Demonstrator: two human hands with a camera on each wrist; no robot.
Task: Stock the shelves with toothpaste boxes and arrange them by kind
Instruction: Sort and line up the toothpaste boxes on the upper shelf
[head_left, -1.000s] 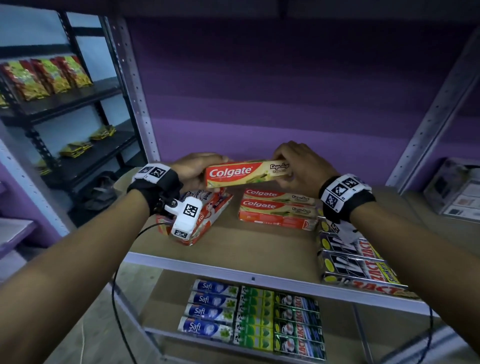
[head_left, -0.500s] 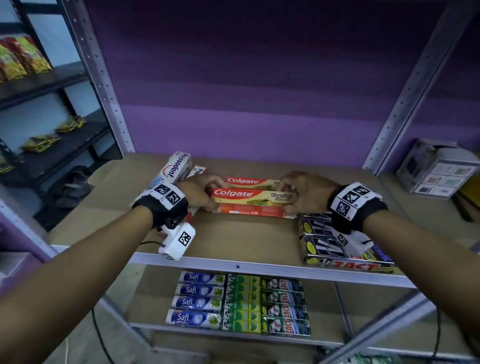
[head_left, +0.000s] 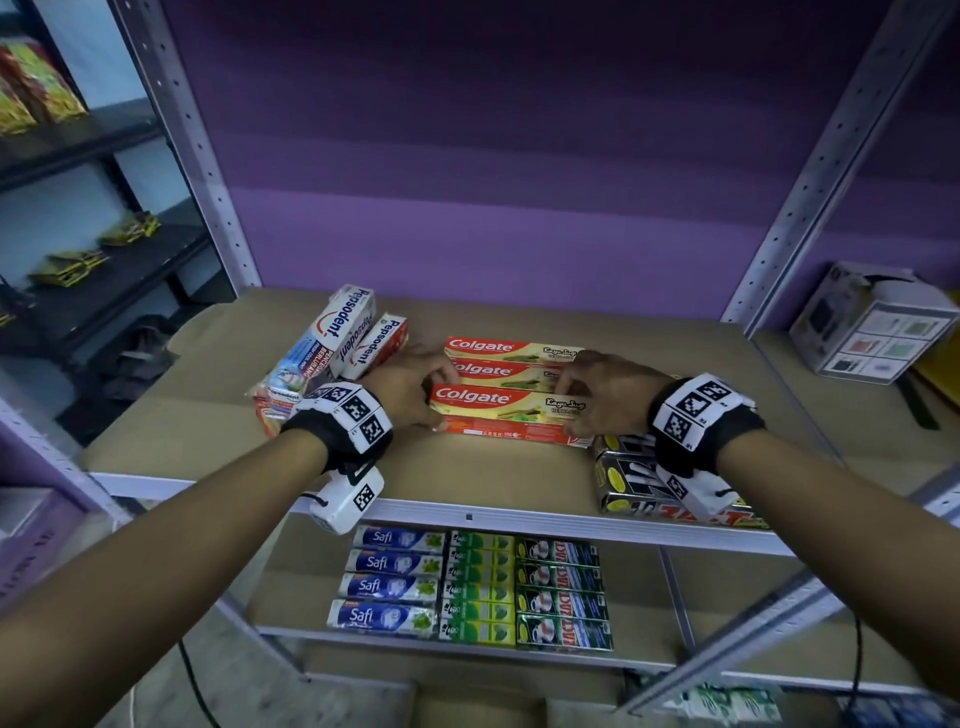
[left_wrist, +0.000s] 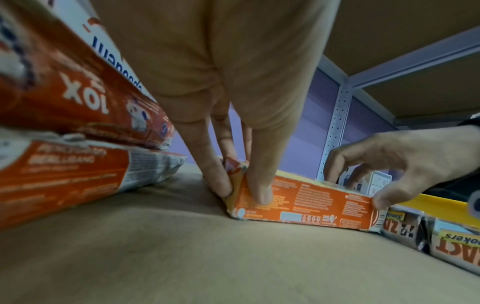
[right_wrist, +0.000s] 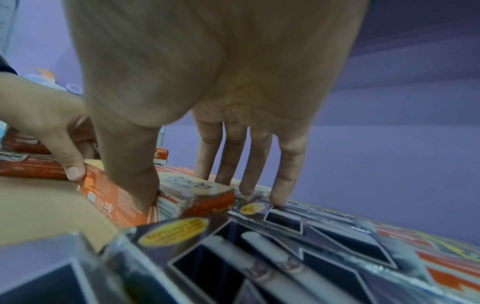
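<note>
A red and yellow Colgate box (head_left: 511, 413) lies flat on the brown shelf (head_left: 467, 473), just in front of two more Colgate boxes (head_left: 498, 358) in a row. My left hand (head_left: 434, 400) pinches its left end. In the left wrist view the thumb sits on the box's orange front face (left_wrist: 303, 205) and a finger presses the end flap. My right hand (head_left: 569, 410) grips the right end. The right wrist view shows the thumb on the front face of the box (right_wrist: 182, 197), the fingers (right_wrist: 283, 185) reaching down behind it.
Pepsodent boxes (head_left: 332, 353) are piled loosely left of my left hand. Black Zact boxes (head_left: 623, 478) lie under my right wrist at the shelf's front edge. The lower shelf holds rows of Safi (head_left: 389, 577), green and Zact boxes. A white carton (head_left: 878, 322) stands far right.
Both hands have brought the Colgate box down from the air onto the shelf, in front of the other two Colgate boxes. They still hold its ends.
</note>
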